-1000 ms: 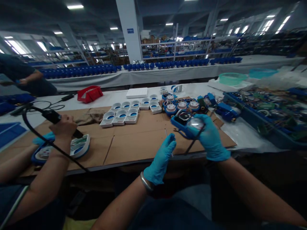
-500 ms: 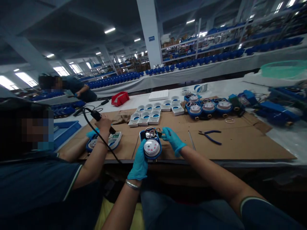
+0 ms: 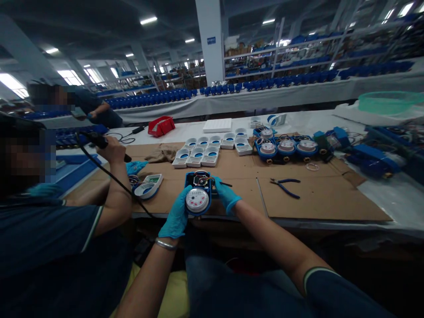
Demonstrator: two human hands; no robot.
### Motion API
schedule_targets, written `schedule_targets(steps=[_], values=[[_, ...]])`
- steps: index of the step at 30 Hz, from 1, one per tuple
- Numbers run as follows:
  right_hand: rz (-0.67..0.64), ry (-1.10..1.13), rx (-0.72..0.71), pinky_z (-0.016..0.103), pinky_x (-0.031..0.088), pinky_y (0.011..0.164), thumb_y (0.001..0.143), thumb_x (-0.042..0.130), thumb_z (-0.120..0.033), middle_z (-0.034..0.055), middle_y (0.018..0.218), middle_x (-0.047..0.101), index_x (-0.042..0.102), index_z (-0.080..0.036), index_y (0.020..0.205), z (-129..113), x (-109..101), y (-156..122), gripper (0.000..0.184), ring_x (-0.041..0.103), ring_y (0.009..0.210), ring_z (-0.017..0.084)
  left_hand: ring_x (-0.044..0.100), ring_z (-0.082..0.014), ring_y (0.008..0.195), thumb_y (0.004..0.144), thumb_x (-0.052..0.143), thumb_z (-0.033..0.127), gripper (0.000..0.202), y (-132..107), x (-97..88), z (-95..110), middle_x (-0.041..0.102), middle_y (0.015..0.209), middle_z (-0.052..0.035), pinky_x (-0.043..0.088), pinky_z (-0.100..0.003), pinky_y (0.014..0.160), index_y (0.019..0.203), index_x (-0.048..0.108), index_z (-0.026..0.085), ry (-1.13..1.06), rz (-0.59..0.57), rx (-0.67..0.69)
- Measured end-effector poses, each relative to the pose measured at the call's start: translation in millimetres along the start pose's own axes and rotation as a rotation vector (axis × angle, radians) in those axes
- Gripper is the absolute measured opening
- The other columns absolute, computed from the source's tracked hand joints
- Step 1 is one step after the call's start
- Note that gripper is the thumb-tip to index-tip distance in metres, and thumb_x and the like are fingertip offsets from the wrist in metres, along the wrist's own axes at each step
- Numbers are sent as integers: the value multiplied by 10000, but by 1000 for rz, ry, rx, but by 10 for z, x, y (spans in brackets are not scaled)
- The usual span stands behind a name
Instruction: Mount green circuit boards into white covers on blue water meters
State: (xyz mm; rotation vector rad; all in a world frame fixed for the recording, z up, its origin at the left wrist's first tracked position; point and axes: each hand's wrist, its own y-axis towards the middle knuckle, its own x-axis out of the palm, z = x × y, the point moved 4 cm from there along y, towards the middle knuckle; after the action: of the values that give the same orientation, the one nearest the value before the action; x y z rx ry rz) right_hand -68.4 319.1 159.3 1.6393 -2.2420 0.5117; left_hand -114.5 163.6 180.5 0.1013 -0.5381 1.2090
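The blue water meter [image 3: 198,194] sits at the near edge of the cardboard sheet [image 3: 318,198] on the tabletop [image 3: 380,194], dial face up and its open electronics compartment turned away from the person. The gloved left hand [image 3: 175,216] cups the meter's left side, fingers wrapped around the housing. The gloved right hand [image 3: 225,194] rests against the upper right corner, fingers curled onto the housing beside the exposed wiring; whether they pinch a wire I cannot tell. To work well here, I judge the left hand should keep the body from rocking while the right works at the wiring with light pressure. Blue-handled pliers [image 3: 285,185] lie near on the right. White meter covers [image 3: 202,154] sit in rows beyond. A co-worker's hand [image 3: 114,150] on the left grips a corded tool [image 3: 99,141] above another meter [image 3: 147,187]
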Motion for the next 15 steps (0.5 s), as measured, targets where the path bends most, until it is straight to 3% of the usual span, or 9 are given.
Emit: schedule_targets(steps=[4,8,11,15], values=[[33,113,-47,346,536,829,884,499,-558,29,999,696,572,-237,1054,79,45,69,370,645,879,184,694,-186,1025,826,682,327,351,78,-93,-35,754,1026,-51,473,-385,1066,1114,675,127,0,25,5],[203,125,-286,303,500,910,796,642,-425,-23,944,649,531,-240,929,-17,-92,223,253,613,919,144,673,-180,1090,820,677,279,293,123,-204,33,748,1070,-48,466,-338,1067,1079,687,143,19,46,73],[243,145,-417,281,487,881,708,726,-355,-35,918,631,548,-235,903,-120,-184,304,290,597,882,129,699,-198,1025,795,700,296,310,182,-233,88,757,1021,-48,508,-339,1020,1060,695,137,56,24,10],[218,204,-421,269,501,809,655,757,-314,-43,883,600,567,-239,915,-126,-234,388,331,576,814,118,722,-224,926,785,692,303,333,255,-242,189,762,941,-68,560,-367,933,1060,691,115,165,47,-79]])
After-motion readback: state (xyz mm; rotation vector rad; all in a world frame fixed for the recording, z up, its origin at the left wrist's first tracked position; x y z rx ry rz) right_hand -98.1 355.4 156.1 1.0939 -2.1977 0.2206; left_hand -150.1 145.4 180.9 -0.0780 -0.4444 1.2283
